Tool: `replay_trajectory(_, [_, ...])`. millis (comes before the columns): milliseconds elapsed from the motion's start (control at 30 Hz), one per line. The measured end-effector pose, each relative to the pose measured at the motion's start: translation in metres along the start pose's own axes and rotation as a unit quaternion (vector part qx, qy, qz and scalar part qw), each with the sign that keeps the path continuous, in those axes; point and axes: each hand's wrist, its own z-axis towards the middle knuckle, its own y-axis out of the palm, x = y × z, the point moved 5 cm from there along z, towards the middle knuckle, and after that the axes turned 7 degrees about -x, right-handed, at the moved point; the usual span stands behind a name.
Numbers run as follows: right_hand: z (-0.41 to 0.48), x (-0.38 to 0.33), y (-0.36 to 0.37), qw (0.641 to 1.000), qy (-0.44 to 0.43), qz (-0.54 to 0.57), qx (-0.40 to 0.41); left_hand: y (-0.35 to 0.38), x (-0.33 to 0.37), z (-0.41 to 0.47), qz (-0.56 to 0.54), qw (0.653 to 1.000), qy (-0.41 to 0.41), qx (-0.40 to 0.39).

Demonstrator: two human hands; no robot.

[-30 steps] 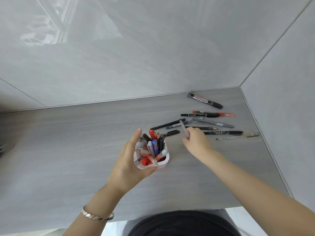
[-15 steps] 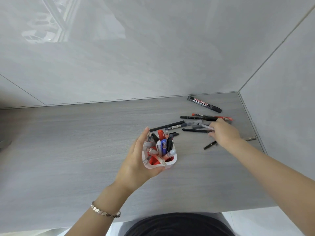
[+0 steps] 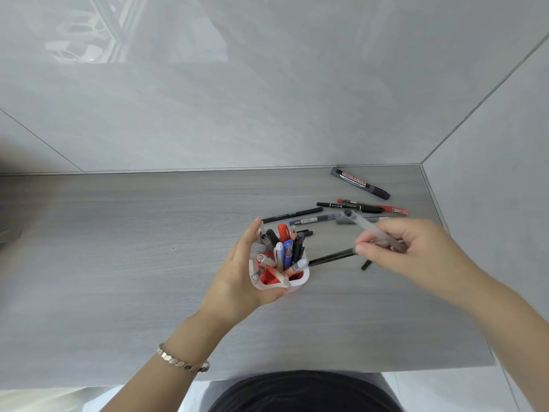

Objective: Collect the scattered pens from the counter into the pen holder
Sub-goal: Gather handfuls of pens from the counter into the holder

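Observation:
A white pen holder (image 3: 294,284) with a red inside stands on the grey counter (image 3: 118,263), packed with several pens. My left hand (image 3: 237,281) wraps around its left side. Right of the holder, my right hand (image 3: 416,254) is raised above the counter and grips a translucent grey pen (image 3: 368,227), its cap end pointing up and left. Several loose pens lie behind: a black whiteboard marker (image 3: 359,183), a red pen (image 3: 386,208), a black pen (image 3: 292,215) and a black pen (image 3: 331,257) just under my right hand.
Glossy grey walls meet in a corner at the back right, close behind the loose pens. The counter's front edge runs just above my dark shirt. A dark object shows at the far left edge (image 3: 9,233).
My right hand reached out to the pens at the right, picked up the translucent grey pen and lifted it back toward the holder. One black pen got shifted nearer. My left hand stayed on the holder.

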Motion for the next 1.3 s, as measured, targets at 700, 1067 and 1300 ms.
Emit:
replay_trajectory(700, [0.0,0.01,0.041,0.913,-0.129,0.341,0.182,0.001,-0.002,0.003,-0.025,0.999,-0.024,0.0])
replay_trajectory(1067, [0.015,0.01,0.094,0.954,-0.145,-0.11,0.237,0.002,-0.002,0.002,-0.02,1.0,-0.022,-0.008])
replay_trajectory(1300, [-0.001,0.053,0.08,0.978,-0.124,-0.105,0.132,0.005,-0.001,0.0,-0.043,0.998,-0.032,0.014])
